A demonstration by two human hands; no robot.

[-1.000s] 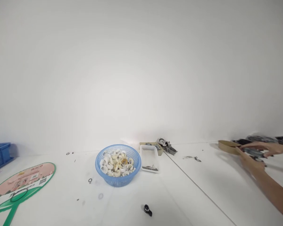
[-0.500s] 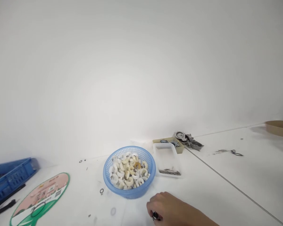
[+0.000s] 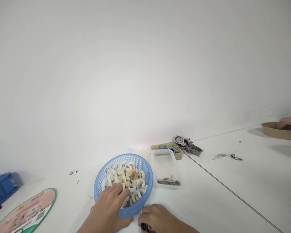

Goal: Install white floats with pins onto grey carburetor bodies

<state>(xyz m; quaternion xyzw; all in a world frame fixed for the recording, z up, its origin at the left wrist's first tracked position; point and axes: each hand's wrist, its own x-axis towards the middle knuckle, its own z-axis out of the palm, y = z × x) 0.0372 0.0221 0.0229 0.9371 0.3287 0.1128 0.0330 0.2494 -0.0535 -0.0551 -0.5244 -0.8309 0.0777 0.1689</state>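
My left hand [image 3: 108,208] reaches over the near left rim of a blue plastic basket [image 3: 148,191]. Its fingers are apart, with the tips over the pieces inside and the thumb pointing right. White and cream C-shaped pieces [image 3: 122,171] fill the basket, one of them amber. Just right of the basket, my right hand [image 3: 161,220] is closed around a small black, shiny object [image 3: 144,226], mostly hidden by the fingers, so its kind is unclear.
Behind the right hand are a clear plastic tray [image 3: 166,165] with thin metal pieces, a beige tray [image 3: 179,156] and watch parts [image 3: 188,145]. A pink and green fan [image 3: 31,208] and blue crate [image 3: 2,191] lie left. Another person's hand [image 3: 289,123] is in a tan tray [image 3: 271,129].
My left hand has come into view and over the basket. My right hand, still closed on the dark object, appears further left and lower. Another person's hand has appeared at the far right.
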